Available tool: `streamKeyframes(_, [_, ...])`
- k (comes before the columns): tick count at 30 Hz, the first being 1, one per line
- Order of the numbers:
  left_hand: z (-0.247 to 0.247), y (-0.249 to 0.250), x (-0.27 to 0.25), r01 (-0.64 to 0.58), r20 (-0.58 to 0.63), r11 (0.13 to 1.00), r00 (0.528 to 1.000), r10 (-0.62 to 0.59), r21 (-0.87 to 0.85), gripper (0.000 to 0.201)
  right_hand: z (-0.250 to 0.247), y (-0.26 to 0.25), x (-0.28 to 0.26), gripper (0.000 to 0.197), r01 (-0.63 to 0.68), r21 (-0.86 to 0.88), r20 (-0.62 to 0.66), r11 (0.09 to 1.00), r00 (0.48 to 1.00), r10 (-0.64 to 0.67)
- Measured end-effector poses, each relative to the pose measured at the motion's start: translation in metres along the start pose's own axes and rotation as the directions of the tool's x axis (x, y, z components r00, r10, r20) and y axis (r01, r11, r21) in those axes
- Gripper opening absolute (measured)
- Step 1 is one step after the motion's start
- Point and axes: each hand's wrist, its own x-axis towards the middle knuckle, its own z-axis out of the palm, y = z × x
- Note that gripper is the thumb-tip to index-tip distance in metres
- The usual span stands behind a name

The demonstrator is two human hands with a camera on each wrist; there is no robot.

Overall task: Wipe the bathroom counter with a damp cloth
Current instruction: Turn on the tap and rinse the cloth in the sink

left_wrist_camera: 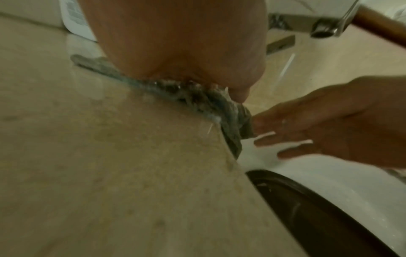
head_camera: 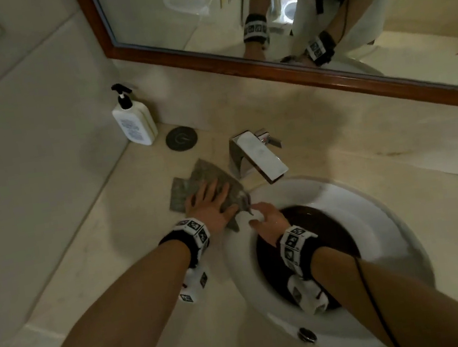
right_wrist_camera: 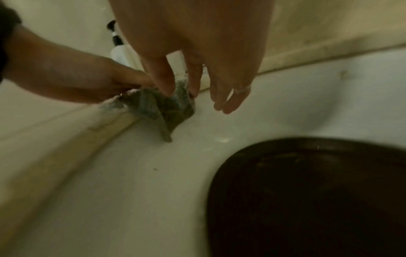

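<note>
Head view: left hand (head_camera: 210, 205) lies flat with straight fingers on a grey cloth (head_camera: 193, 183), pressing it to the beige counter (head_camera: 100, 252) just left of the white sink (head_camera: 376, 210). One corner of the cloth hangs over the sink rim. Right hand (head_camera: 267, 221) hovers over the basin with fingers spread and relaxed, grasping nothing, its fingertips at the cloth's hanging corner. A chrome faucet (head_camera: 258, 157) stands behind the cloth, a white pump bottle (head_camera: 134, 122) sits in the far left corner beside a round dark disc (head_camera: 181, 139), and a wood-framed mirror (head_camera: 264, 61) runs along the wall.

Left wrist view: the palm bears down on the wet cloth (left_wrist_camera: 171, 90), whose bunched end drops at the counter edge toward the other hand's fingers (left_wrist_camera: 285, 120).

Right wrist view: loose fingers (right_wrist_camera: 167, 83) touch the draped cloth (right_wrist_camera: 167, 107) on the sink's inner wall, above the dark basin bottom (right_wrist_camera: 307, 200); whether they pinch it cannot be told.
</note>
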Motion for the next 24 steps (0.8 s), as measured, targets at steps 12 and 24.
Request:
streamKeyframes(12, [0.016, -0.011, -0.017, 0.131, -0.083, 0.991, 0.988, -0.131, -0.011, 0.084, 0.022, -0.024, -0.003, 0.048, -0.086, 0.18, -0.054, 0.98, 0.994, 0.097])
streamKeyframes(24, [0.004, 0.011, -0.033, -0.165, -0.214, 0.963, 0.97, 0.118, -0.214, 0.044, -0.006, -0.018, -0.024, 0.053, -0.006, -0.17, -0.106, 0.985, 0.994, -0.012])
